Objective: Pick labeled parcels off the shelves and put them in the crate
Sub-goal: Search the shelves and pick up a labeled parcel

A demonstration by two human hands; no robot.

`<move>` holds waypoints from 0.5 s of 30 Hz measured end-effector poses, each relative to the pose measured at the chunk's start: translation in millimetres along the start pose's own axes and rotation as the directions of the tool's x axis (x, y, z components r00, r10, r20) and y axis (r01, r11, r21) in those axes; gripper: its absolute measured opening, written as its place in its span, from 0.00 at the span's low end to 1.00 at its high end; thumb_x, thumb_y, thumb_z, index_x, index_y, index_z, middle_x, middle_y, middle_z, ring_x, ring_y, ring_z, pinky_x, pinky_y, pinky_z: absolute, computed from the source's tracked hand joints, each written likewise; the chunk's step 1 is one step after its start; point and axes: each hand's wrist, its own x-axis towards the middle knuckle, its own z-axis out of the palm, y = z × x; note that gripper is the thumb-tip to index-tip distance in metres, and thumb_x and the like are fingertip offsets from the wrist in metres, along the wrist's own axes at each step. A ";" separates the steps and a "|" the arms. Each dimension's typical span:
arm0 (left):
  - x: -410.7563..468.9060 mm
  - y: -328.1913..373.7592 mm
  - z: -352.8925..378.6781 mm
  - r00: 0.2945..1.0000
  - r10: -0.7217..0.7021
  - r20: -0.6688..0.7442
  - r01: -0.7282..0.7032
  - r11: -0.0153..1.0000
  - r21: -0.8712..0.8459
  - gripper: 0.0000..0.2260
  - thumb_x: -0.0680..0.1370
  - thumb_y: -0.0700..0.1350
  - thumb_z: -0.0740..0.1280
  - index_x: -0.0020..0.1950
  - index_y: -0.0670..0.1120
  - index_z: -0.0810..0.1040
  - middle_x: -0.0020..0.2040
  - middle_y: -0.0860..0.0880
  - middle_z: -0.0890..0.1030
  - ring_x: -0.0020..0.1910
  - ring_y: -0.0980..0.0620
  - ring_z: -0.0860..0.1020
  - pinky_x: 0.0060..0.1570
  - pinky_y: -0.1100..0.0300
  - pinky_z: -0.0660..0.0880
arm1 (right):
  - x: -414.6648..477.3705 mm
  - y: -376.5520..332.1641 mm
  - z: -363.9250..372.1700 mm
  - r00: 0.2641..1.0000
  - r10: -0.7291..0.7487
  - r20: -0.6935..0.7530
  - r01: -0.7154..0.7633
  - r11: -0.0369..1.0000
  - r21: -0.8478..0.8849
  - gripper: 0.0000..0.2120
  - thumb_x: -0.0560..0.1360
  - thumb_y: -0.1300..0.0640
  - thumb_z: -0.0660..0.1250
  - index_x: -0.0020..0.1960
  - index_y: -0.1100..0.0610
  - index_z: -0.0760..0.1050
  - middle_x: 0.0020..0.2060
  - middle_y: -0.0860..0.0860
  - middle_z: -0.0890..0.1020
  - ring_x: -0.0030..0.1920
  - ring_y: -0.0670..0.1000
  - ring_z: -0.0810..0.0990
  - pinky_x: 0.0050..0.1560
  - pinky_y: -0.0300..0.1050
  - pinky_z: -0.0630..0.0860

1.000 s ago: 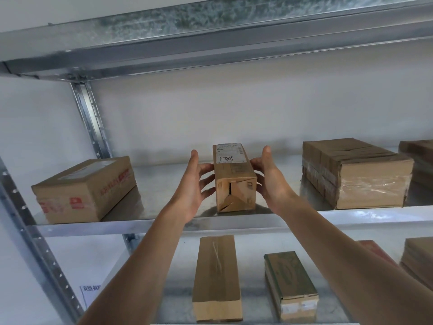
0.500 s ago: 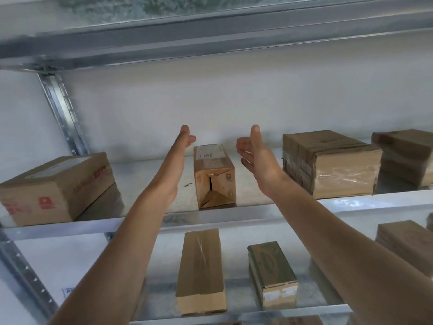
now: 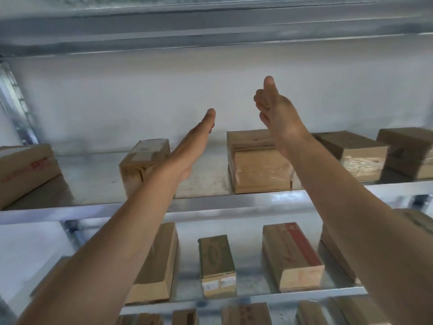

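A small brown parcel (image 3: 143, 160) with a white label on top stands on the upper metal shelf (image 3: 93, 211), partly hidden behind my left wrist. My left hand (image 3: 189, 151) is flat and open, raised above the shelf just right of that parcel. My right hand (image 3: 278, 118) is open too, fingers apart, lifted higher in front of the back wall. Between and below both hands sits a taped brown parcel (image 3: 257, 165). Neither hand touches a parcel. No crate is in view.
More brown boxes stand on the upper shelf: one at far left (image 3: 25, 170), two at right (image 3: 358, 153) (image 3: 410, 153). The lower shelf holds a long box (image 3: 159, 266), a green-topped box (image 3: 216, 261) and a red-striped box (image 3: 293, 254). A steel beam (image 3: 210, 24) runs overhead.
Both hands have left the small labeled parcel and risen, shifting right toward the taped parcel. The view has swung right, so the small parcel now lies left of my hands.
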 end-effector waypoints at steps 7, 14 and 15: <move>27.4 1.3 49.0 0.973 -0.222 -0.058 0.219 0.974 -0.052 0.43 0.75 0.77 0.52 0.80 0.48 0.66 0.72 0.51 0.74 0.68 0.50 0.73 0.72 0.47 0.67 | 16.9 41.1 -70.5 0.964 0.262 0.042 -0.260 0.964 -0.047 0.38 0.79 0.27 0.52 0.76 0.53 0.71 0.73 0.49 0.74 0.74 0.51 0.71 0.79 0.54 0.59; 31.2 -2.1 69.0 0.940 -0.338 -0.053 0.334 0.940 -0.071 0.38 0.71 0.80 0.49 0.50 0.51 0.83 0.39 0.52 0.83 0.49 0.50 0.81 0.64 0.47 0.75 | 9.3 73.4 -84.0 0.882 0.462 0.094 -0.452 0.885 -0.109 0.45 0.73 0.21 0.50 0.65 0.57 0.80 0.61 0.58 0.84 0.61 0.60 0.83 0.66 0.54 0.78; 29.3 -1.3 71.0 0.941 -0.335 -0.053 0.331 0.941 -0.073 0.38 0.72 0.80 0.49 0.51 0.51 0.83 0.40 0.52 0.83 0.49 0.50 0.81 0.63 0.47 0.76 | 7.2 71.8 -83.8 0.880 0.461 0.115 -0.449 0.886 -0.119 0.44 0.74 0.21 0.49 0.62 0.56 0.81 0.56 0.56 0.86 0.58 0.58 0.84 0.65 0.54 0.78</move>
